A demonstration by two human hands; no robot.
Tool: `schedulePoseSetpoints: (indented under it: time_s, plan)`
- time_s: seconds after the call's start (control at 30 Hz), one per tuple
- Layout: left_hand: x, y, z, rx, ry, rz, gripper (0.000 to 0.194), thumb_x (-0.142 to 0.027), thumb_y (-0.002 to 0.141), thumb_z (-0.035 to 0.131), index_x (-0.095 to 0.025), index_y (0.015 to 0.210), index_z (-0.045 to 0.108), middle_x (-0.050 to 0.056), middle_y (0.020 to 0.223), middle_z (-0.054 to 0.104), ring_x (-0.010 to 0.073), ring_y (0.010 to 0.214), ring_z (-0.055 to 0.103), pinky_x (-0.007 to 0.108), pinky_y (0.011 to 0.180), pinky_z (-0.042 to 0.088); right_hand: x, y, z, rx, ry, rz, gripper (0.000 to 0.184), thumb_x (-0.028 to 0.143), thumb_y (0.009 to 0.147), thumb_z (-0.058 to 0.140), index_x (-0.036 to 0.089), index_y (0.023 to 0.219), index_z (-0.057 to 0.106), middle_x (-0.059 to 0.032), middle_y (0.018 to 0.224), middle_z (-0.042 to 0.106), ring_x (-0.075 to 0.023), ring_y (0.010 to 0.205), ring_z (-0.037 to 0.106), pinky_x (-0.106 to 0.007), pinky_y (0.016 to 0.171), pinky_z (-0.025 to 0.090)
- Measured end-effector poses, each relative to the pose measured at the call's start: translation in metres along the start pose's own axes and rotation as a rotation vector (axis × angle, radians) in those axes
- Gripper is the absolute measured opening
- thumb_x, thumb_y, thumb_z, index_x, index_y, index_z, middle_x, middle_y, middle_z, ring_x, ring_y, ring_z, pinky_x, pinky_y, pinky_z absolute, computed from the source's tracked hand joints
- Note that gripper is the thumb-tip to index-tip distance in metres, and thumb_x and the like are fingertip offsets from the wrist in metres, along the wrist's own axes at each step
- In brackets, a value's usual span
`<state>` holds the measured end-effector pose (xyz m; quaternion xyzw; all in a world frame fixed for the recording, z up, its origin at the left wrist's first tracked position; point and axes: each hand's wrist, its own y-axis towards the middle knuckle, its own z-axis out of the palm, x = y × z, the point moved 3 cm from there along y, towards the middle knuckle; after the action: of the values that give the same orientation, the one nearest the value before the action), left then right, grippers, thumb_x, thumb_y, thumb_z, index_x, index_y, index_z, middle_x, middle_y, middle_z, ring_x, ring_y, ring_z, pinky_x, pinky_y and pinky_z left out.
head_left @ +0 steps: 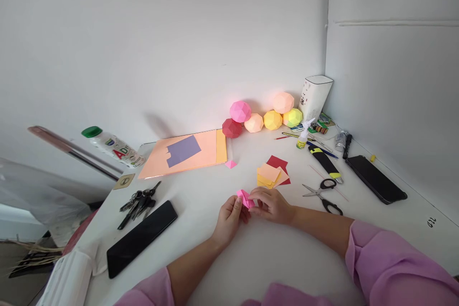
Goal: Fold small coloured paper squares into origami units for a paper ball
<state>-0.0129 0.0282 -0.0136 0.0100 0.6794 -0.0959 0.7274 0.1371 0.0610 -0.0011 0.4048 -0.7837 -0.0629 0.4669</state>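
Observation:
A small folded piece of pink paper [244,198] is held between both hands over the front middle of the white table. My left hand [230,214] grips its left side, the thumb lying on top. From the right, my right hand [271,204] pinches its edge between thumb and fingers. Just beyond the hands lie several loose paper squares in peach [268,172], yellow and red [278,162]. A small pink folded paper piece [231,164] sits farther back, left of those squares. Parts of the held paper are covered by the fingers.
Faceted paper balls [240,111] stand along the wall. Scissors [324,194], a utility knife [325,164] and a glue bottle [303,136] are at right. Peach sheets [186,162], keys [139,202], a black phone [142,238] and a white bottle [114,147] are at left.

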Motion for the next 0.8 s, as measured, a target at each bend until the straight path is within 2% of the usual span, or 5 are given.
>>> schedulePoseSetpoints:
  time_s: [0.2, 0.43, 0.63, 0.8]
  plan:
    - [0.002, 0.001, 0.001, -0.007, -0.013, -0.001, 0.039, -0.054, 0.085, 0.046, -0.017, 0.072, 0.051, -0.001, 0.059, 0.057, 0.0116, 0.051, 0.052, 0.026, 0.053, 0.044, -0.003, -0.003, -0.001, -0.031, 0.012, -0.014, 0.016, 0.031, 0.088, 0.05, 0.018, 0.096, 0.056, -0.0068, 0.088, 0.063, -0.0086, 0.051, 0.048, -0.023, 0.05, 0.042]
    - [0.002, 0.001, 0.0, -0.009, -0.018, -0.003, 0.036, -0.049, 0.086, 0.048, -0.017, 0.07, 0.052, -0.002, 0.056, 0.056, 0.0105, 0.051, 0.051, 0.024, 0.054, 0.043, -0.006, -0.004, 0.002, -0.013, 0.017, 0.006, 0.018, 0.035, 0.085, 0.054, 0.018, 0.092, 0.055, -0.005, 0.083, 0.062, -0.0083, 0.05, 0.046, -0.022, 0.048, 0.041]
    - [0.002, 0.0, 0.0, 0.027, -0.008, 0.011, 0.034, -0.046, 0.086, 0.048, -0.016, 0.072, 0.054, -0.002, 0.058, 0.056, 0.0107, 0.053, 0.052, 0.024, 0.054, 0.043, 0.0, 0.0, 0.001, -0.068, 0.02, -0.17, 0.012, 0.026, 0.088, 0.05, 0.017, 0.087, 0.057, -0.0042, 0.073, 0.059, -0.0122, 0.062, 0.052, -0.023, 0.053, 0.045]
    - [0.0, 0.0, 0.002, 0.022, -0.029, -0.009, 0.031, -0.046, 0.084, 0.052, -0.016, 0.079, 0.056, -0.002, 0.059, 0.058, 0.0117, 0.052, 0.055, 0.024, 0.053, 0.045, 0.006, 0.0, 0.001, -0.043, 0.009, -0.253, 0.012, 0.016, 0.088, 0.046, 0.017, 0.087, 0.058, -0.0052, 0.073, 0.061, -0.0126, 0.065, 0.056, -0.023, 0.056, 0.048]
